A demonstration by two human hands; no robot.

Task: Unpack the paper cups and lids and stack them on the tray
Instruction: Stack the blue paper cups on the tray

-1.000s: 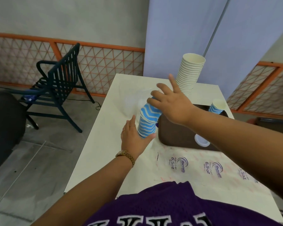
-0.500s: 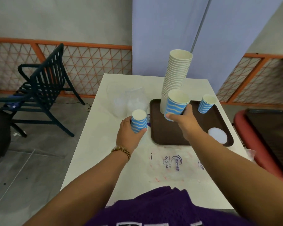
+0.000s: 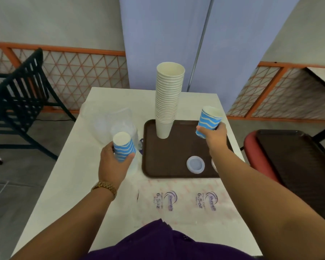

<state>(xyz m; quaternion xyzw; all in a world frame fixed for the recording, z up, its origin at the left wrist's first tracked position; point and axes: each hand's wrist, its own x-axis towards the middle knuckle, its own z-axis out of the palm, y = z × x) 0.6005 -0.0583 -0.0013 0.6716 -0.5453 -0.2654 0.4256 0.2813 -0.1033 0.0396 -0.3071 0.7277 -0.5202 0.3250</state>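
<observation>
Since the frame before, our right hand had carried its blue cup rightward over the tray — fingers wrapped low around it. Our left hand gripped another blue cup mid-wall. Light, crushable paper — we judged mid-wall holds safest.

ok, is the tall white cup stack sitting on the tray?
Yes, the tall white cup stack stands upright with its base on the brown tray, near its far edge.
</observation>
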